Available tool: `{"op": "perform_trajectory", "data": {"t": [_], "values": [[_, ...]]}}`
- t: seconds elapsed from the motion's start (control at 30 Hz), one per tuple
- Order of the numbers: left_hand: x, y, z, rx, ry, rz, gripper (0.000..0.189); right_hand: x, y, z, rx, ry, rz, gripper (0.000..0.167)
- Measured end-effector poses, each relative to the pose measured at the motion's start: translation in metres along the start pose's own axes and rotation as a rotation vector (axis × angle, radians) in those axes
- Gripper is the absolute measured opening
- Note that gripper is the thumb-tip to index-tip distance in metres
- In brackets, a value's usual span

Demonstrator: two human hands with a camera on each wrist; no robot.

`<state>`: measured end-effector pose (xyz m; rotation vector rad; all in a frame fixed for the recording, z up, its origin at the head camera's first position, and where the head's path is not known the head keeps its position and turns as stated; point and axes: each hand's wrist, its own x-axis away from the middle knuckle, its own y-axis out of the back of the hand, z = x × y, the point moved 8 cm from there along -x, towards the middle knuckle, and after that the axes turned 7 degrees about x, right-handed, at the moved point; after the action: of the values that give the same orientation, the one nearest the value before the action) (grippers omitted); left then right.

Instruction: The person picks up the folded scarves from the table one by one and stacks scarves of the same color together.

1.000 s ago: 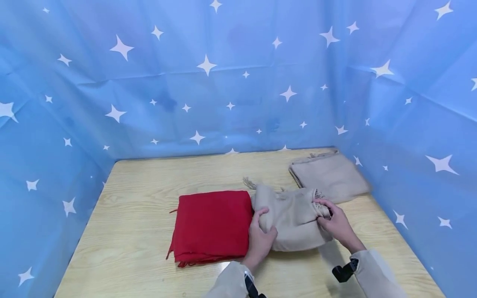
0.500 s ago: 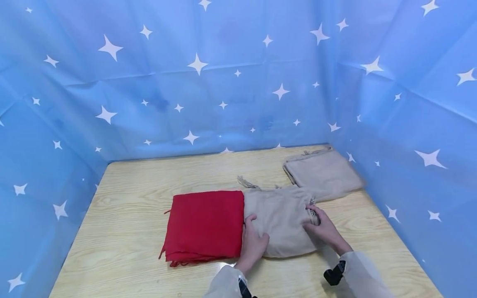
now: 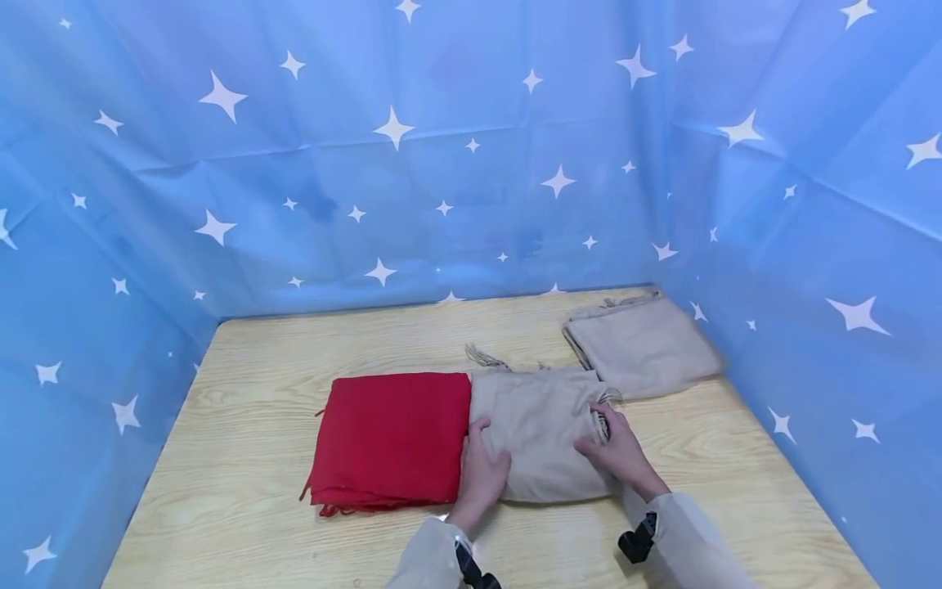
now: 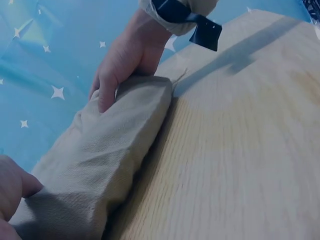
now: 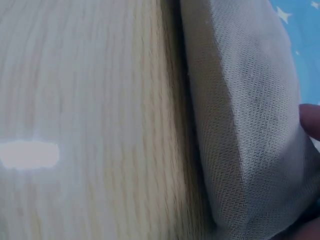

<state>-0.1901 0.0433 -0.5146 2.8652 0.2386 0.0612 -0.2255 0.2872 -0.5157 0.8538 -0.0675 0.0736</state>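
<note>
A folded beige fringed shawl (image 3: 540, 433) lies on the table, its left edge right against a folded red cloth (image 3: 393, 438). My left hand (image 3: 482, 474) grips its left edge, thumb on top; the fingers are hidden between the two cloths. At the opposite edge, my right hand (image 3: 618, 450) holds the shawl beside the rolled fringe, thumb and fingers apart. The left wrist view shows the right hand (image 4: 127, 57) bent over the shawl's (image 4: 115, 135) far end. Close up in the right wrist view is the shawl's thick near fold (image 5: 240, 120).
Another folded beige cloth (image 3: 648, 343) lies at the back right corner, just behind the shawl. Wood-grain table (image 3: 243, 384) extends to the left and front. Blue star-patterned curtains (image 3: 471, 188) enclose the back and sides.
The beige shawl has come down flat and shifted left against the red cloth, which has slid slightly left too. Both hands have moved left with the shawl, keeping hold of its edges.
</note>
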Motion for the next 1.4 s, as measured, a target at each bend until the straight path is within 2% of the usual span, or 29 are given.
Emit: {"op": "perform_trajectory", "data": {"t": [0.17,0.27,0.37,0.47,0.57,0.73,0.87,1.0,1.17,1.27,1.4], "values": [[-0.009,-0.002,0.000,0.003,-0.050,-0.026,0.051,-0.007,0.000,0.002,0.019,0.037,-0.078,0.069],[-0.011,-0.009,0.002,0.007,-0.065,-0.006,0.052,-0.011,0.002,0.001,0.006,0.030,-0.101,0.066],[-0.009,-0.016,0.004,-0.009,-0.063,0.023,0.054,-0.012,0.003,-0.004,-0.001,0.007,-0.091,0.064],[-0.004,-0.019,0.002,-0.068,-0.056,0.028,0.057,-0.010,0.005,-0.009,0.004,-0.002,-0.070,0.062],[0.000,-0.018,-0.002,-0.181,-0.044,0.011,0.062,-0.006,0.008,-0.013,-0.001,-0.013,-0.056,0.056],[-0.001,-0.008,-0.012,-0.344,-0.002,0.018,0.067,-0.004,0.018,-0.013,-0.018,-0.028,-0.045,0.046],[-0.005,-0.003,-0.025,-0.414,-0.023,0.052,0.066,-0.006,0.028,-0.014,0.028,0.005,-0.049,0.038],[-0.011,-0.008,-0.039,-0.441,-0.073,0.064,0.061,-0.013,0.040,-0.011,0.054,0.070,-0.087,0.027],[-0.024,-0.026,-0.064,-0.385,-0.192,0.063,0.046,-0.030,0.058,-0.011,0.026,0.148,-0.161,0.015],[-0.033,-0.047,-0.077,-0.288,-0.241,0.118,0.039,-0.041,0.072,-0.018,0.035,0.163,-0.193,0.016],[-0.048,-0.081,-0.086,-0.182,-0.248,0.204,0.035,-0.058,0.092,-0.034,0.086,0.130,-0.203,0.021]]}}
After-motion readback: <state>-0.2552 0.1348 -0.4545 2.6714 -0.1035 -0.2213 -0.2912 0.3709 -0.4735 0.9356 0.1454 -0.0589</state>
